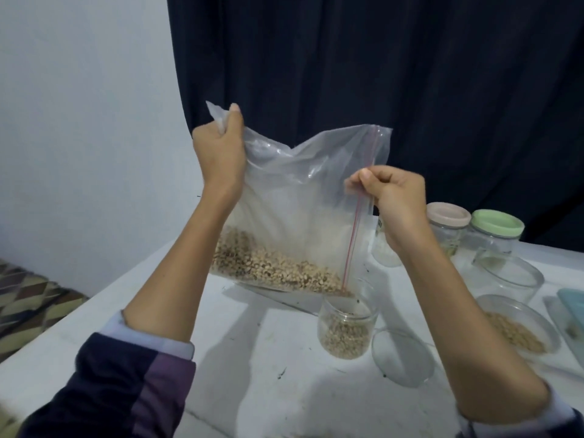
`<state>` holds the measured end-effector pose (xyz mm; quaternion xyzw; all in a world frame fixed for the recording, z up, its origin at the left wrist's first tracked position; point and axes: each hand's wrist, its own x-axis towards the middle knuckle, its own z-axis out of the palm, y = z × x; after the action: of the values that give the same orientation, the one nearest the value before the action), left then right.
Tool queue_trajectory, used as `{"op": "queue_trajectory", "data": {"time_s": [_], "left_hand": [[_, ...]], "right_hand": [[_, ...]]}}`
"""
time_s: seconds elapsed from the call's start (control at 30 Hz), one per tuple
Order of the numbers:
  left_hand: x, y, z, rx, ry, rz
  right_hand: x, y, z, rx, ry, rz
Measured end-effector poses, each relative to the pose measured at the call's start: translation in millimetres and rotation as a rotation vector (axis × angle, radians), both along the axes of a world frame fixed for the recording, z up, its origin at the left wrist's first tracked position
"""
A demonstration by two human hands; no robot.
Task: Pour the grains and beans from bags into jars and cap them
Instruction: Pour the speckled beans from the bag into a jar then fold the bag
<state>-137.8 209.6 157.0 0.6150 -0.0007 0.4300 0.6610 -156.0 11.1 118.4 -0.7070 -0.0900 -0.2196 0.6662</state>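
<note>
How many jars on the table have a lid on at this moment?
2. The jar with the pink lid and the jar with the green lid stand side by side at the far right. A third jar behind the right hand is partly hidden.

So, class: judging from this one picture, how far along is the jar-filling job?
Done: two jars at the back wear lids, one pink, one green. In hand: the left hand and right hand tilt the zip bag, beans sliding into the open jar, partly filled. Left: the bag's remaining beans and capping this jar.
</note>
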Motion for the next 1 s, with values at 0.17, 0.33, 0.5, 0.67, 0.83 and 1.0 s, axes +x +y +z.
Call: {"op": "queue_trajectory", "data": {"time_s": [0.17, 0.33, 0.5, 0.67, 0.83, 1.0], "left_hand": [[2.4, 5.1, 0.8, -0.061, -0.030, 0.028], [1.5, 1.3, 0.4, -0.031, -0.010, 0.019], [2.8, 2.8, -0.1, -0.029, -0.012, 0.016], [4.3, 4.5, -1.0, -0.065, -0.021, 0.034], [4.3, 4.0, -1.7, -0.079, -0.021, 0.037], [4.9, 3.1, -2.8, -0.025, 0.005, 0.012]], "right_hand": [[-0.5, -3.2, 1.2, 0.011, -0.012, 0.000], [0.4, -2.9, -2.3, 0.016, 0.005, 0.003], [-0.1, -0.9, -2.1, 0.006, -0.001, 0.037], [1.9, -1.2, -3.5, 0.018, -0.009, 0.030], [3.1, -3.3, -3.9, 0.046, -0.006, 0.023], [2.9, -0.7, -4.0, -0.013, 0.004, 0.048]]}}
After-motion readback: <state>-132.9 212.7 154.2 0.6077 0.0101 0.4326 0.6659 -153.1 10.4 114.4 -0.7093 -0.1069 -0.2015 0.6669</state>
